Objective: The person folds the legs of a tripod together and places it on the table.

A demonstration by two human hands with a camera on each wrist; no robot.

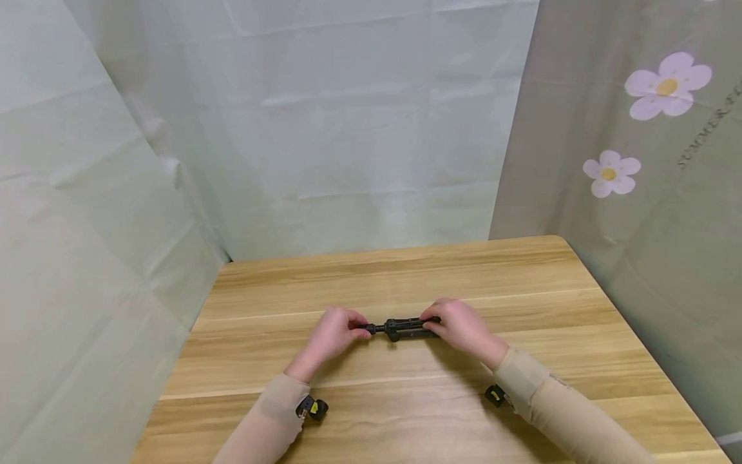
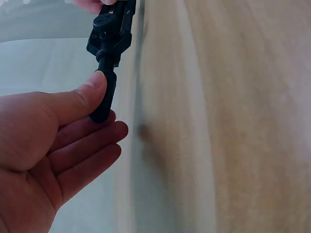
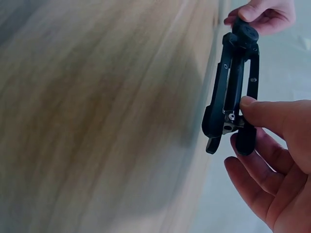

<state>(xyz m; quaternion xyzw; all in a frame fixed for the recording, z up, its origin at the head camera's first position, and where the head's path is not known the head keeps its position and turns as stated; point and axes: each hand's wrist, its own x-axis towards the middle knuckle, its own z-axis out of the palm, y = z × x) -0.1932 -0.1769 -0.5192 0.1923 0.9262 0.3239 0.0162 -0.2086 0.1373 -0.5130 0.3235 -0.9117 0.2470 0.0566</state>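
A small black tripod (image 1: 400,327) with its legs folded together lies sideways between the two hands, near the middle of the table. My left hand (image 1: 332,335) pinches its narrow end between thumb and fingers; in the left wrist view the thumb presses along that rod-like grip (image 2: 108,90), beside a round knob (image 2: 104,23). At the leg end, my right hand (image 1: 464,328) pinches the tripod between thumb and forefinger. The right wrist view shows the folded legs (image 3: 219,92) side by side, with metal pins near their feet. Shadows beneath suggest it is held slightly above the table.
The wood-grain table (image 1: 371,393) has its far edge against a pale hanging cloth (image 1: 359,129). Similar cloth walls stand at the left and right, the right one printed with flowers (image 1: 666,87). Small black devices (image 1: 315,408) are strapped at both wrists.
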